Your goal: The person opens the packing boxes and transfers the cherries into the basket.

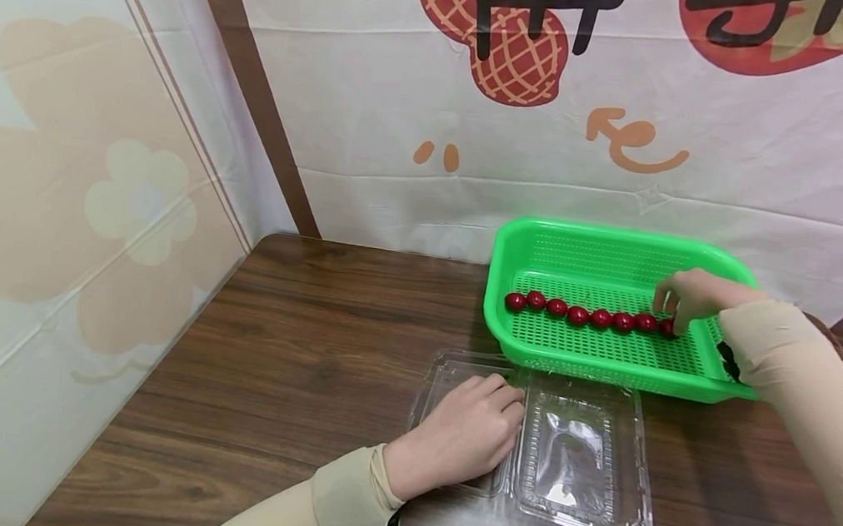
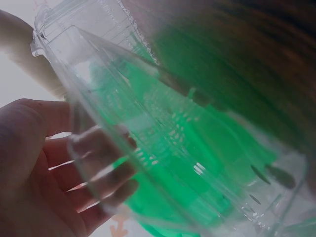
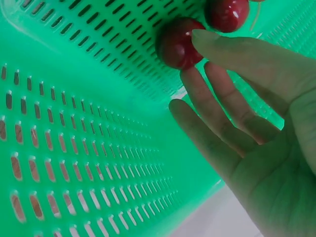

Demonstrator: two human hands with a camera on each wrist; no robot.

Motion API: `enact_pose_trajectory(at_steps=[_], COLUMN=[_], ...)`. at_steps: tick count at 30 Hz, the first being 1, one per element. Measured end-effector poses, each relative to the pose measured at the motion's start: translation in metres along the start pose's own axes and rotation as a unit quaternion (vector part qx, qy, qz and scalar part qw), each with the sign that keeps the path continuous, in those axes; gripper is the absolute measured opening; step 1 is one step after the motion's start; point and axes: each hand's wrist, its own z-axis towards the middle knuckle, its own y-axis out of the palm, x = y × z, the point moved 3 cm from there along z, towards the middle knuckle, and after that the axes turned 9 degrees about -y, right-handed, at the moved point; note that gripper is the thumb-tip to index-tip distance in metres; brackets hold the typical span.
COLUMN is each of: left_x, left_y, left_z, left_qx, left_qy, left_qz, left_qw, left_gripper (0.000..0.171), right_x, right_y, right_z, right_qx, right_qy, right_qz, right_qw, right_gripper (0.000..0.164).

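A row of dark red, glossy cherries lies across the floor of a green plastic basket. At the right end of this row my right hand pinches the last cherry, thumb on its near side and a finger behind it. My left hand lies over the left half of a clear plastic clamshell box, which is spread out flat in front of the basket. Through the clear wall in the left wrist view, its loosely bent fingers show with nothing gripped between them.
The basket's slotted side wall rises close beside the right hand. Under everything is a dark wooden table, with a printed white cloth hanging behind it and a pale panel along the left edge.
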Motion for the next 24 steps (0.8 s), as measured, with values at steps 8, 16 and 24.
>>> enact_pose_trajectory(at_steps=[8,16,24], left_x=[-0.001,-0.010,-0.028], left_y=[-0.003,-0.008,-0.021], left_z=[0.001,0.004,0.006], left_qx=[-0.011,0.014,0.061], left_qy=[-0.007,-0.028,-0.081], left_qz=[0.000,-0.007,-0.052], left_qw=[0.9999,0.9995,0.9935], left_gripper=[0.021,0.022,0.019], right_x=[0.000,-0.007,-0.028], right_y=[-0.010,-0.025,-0.029], right_z=[-0.005,-0.009,-0.019], right_qx=[0.023,0.065,0.113], right_qy=[-0.018,-0.049,-0.064], right_qz=[-0.004,-0.037,-0.047], right_qw=[1.000,0.996,0.990], right_gripper=[0.033,0.015,0.013])
